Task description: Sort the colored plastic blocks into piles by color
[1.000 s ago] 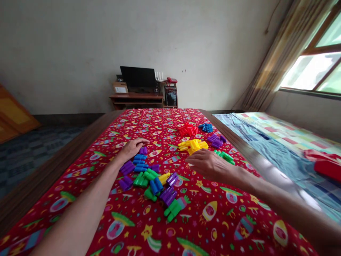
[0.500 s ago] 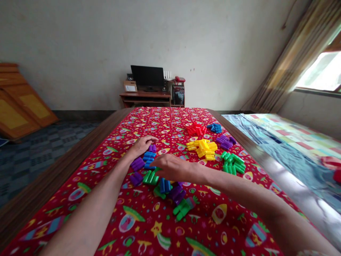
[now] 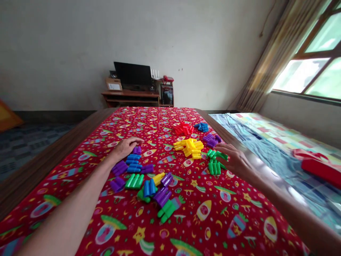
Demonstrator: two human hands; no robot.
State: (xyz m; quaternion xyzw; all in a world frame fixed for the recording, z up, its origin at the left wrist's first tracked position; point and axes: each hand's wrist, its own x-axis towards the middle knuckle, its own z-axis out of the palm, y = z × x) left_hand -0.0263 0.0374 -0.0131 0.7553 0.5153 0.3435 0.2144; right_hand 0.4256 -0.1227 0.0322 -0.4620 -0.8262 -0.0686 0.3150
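Note:
My left hand (image 3: 129, 145) rests on the red cloth beside a small purple piece (image 3: 137, 150), its fingers loosely stretched out and apart. Close to it lie blue pieces (image 3: 133, 160) and more purple pieces (image 3: 119, 168). My right hand (image 3: 234, 160) is over the pile of green plastic tube-shaped pieces (image 3: 214, 168), fingers reaching across its right side and hiding part of it. Its fingers look extended, with no held piece visible. In front lies a mixed group: green pieces (image 3: 134, 181), a blue piece (image 3: 149, 187), a yellow piece (image 3: 159, 178) and purple pieces (image 3: 162, 196).
Farther back are piles of yellow pieces (image 3: 189, 147), red pieces (image 3: 183, 128), blue pieces (image 3: 201, 127) and purple pieces (image 3: 211, 140). The patterned red cloth (image 3: 186, 227) covers the table. A bed (image 3: 247, 142) stands to the right; a monitor (image 3: 133, 76) is on a far desk.
My right hand has moved right, from the mixed group to the green pile, uncovering yellow and purple pieces. My left hand stays by the small purple piece. The view has turned right.

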